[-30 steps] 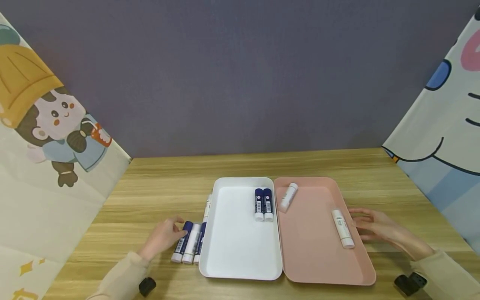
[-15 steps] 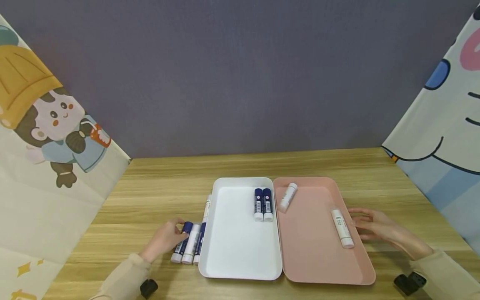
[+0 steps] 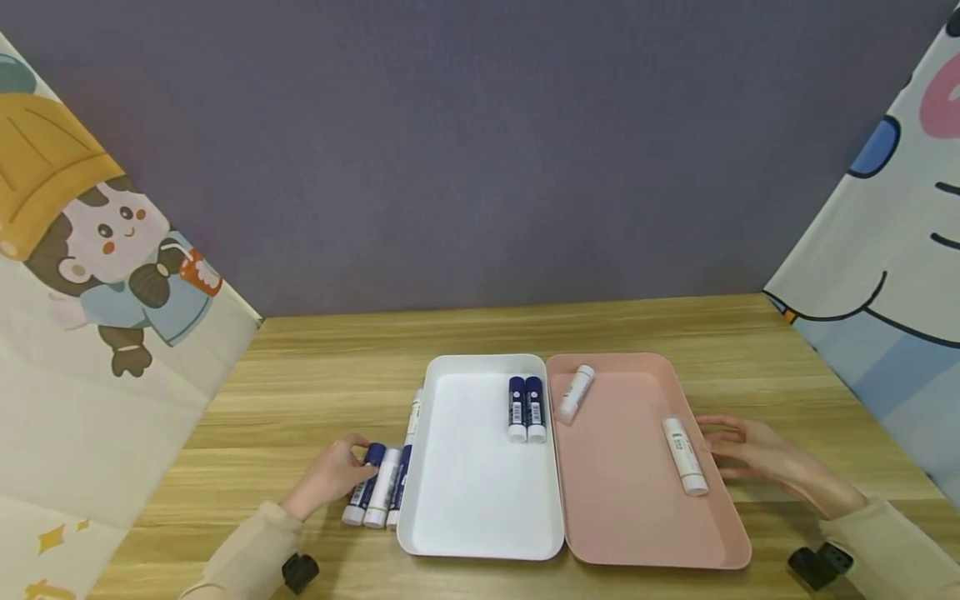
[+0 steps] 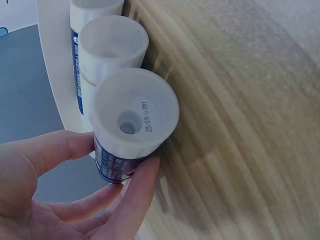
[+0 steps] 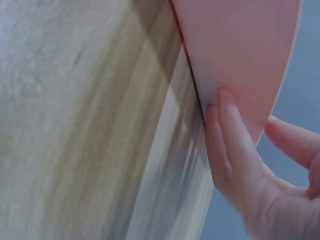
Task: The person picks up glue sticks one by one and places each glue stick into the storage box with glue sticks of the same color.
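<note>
My left hand (image 3: 330, 477) pinches a dark-blue glue stick (image 3: 358, 500) between thumb and fingers. It lies outermost in a row on the table; its white hollow base (image 4: 136, 107) faces the left wrist camera. Right beside it lie a white glue stick (image 3: 382, 492) and another blue glue stick (image 3: 400, 483), close to the white tray (image 3: 480, 553). At the pink tray's (image 3: 660, 558) right side, my right hand (image 3: 757, 454) rests its fingers (image 5: 235, 125) against the outer wall, with the thumb near the rim.
Two blue glue sticks (image 3: 526, 408) lie side by side in the white tray. The pink tray holds one white glue stick (image 3: 577, 394) at its back left and another white glue stick (image 3: 685, 457) near its right wall. A further white stick (image 3: 414, 417) lies along the white tray's left side.
The left hand has shifted very slightly right, its thumb reaching a little further over the blue glue stick. The right hand, trays and other sticks stay as they were.
</note>
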